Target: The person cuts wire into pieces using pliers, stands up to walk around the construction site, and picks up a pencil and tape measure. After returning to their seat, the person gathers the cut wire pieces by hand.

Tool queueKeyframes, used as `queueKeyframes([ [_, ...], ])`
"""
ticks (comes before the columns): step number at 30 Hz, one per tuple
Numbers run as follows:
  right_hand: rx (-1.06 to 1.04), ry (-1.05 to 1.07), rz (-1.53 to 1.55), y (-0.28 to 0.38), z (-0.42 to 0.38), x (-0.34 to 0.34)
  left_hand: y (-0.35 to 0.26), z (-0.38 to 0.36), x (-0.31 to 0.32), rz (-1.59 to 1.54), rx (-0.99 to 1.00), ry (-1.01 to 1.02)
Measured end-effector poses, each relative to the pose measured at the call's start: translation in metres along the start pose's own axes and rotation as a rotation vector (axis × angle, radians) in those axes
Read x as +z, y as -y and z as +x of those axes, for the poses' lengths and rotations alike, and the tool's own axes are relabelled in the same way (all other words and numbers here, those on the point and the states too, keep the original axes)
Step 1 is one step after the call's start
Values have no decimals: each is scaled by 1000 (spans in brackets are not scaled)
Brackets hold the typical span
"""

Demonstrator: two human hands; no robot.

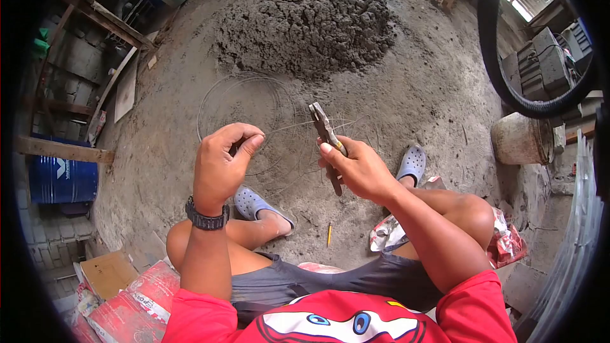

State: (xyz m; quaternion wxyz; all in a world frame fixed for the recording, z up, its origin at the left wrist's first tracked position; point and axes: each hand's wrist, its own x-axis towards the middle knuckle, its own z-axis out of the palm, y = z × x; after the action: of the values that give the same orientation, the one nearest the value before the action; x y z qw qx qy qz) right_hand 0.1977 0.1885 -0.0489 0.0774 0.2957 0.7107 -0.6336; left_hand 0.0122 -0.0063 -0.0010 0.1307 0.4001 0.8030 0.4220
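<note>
My left hand (223,164), with a black watch on its wrist, pinches a thin wire (287,128) between thumb and fingertips. From there the wire runs right to the jaws of a pair of pliers (325,128). Wrapped around the pliers' handles is my right hand (359,166), the jaws pointing up and slightly left. Beyond both hands, a loose coil of wire (202,107) lies on the ground, with stray strands spreading right behind the pliers. My left hand overlaps the near part of the coil in this view.
A large mound of wet mortar (305,22) rises ahead. A yellow pencil (329,235) lies between my feet in clogs (254,203). Blue drums (63,174) stand left, a dirty bucket (522,141) right. Red cement bags (130,305) lie at lower left.
</note>
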Motion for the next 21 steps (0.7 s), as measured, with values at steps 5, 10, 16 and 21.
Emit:
queueKeyframes([
  [5,-1,48,222,1,-3,4,8,2,-2,-63,-30,15],
  [10,-31,199,624,3,-7,10,12,4,-13,-138,-63,-12],
  [16,-32,172,598,-10,-5,21,13,0,-9,-92,6,0],
  [21,54,145,608,-9,-2,26,10,1,-10,-80,-8,-7],
])
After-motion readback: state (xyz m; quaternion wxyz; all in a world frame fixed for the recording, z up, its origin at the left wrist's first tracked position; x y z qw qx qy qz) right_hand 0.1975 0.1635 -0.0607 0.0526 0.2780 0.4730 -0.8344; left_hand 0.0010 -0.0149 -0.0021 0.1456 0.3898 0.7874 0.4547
